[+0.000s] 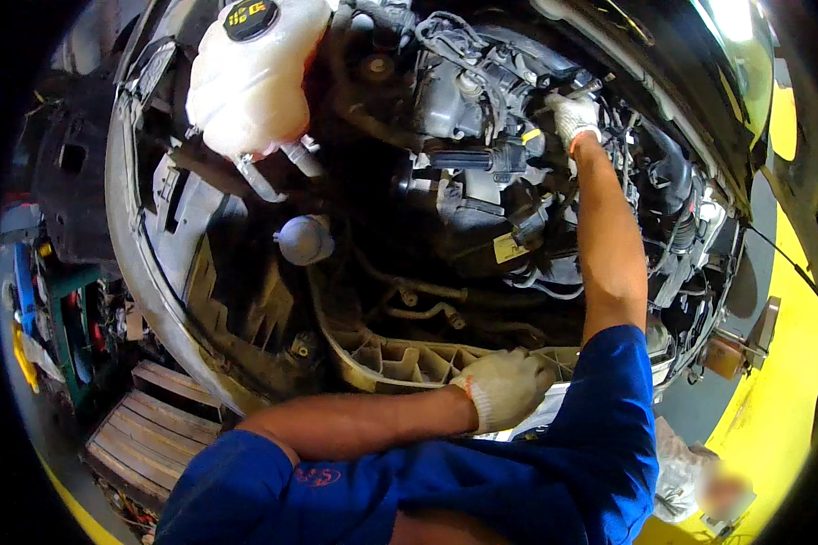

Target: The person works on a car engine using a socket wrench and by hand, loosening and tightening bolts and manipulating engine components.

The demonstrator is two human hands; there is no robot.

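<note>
Both my hands wear off-white knit work gloves. My left hand (509,389) lies on the beige ribbed front panel (404,361) of an open engine bay. Its fingers curl down over the panel's edge, and their tips are hidden. My right hand (573,118) reaches deep into the bay, beside the dark engine (450,100) with its hoses and wiring. The fingers there are bent around something among the parts, which I cannot make out. Just beyond those fingers sits a small metallic part (583,88).
A white coolant tank (254,77) with a black cap stands at the far left of the bay. Nearer is a round bluish-grey cap (304,240). The raised hood (700,64) is at the upper right. A wooden slatted crate (150,427) stands lower left, by a tool rack (68,331).
</note>
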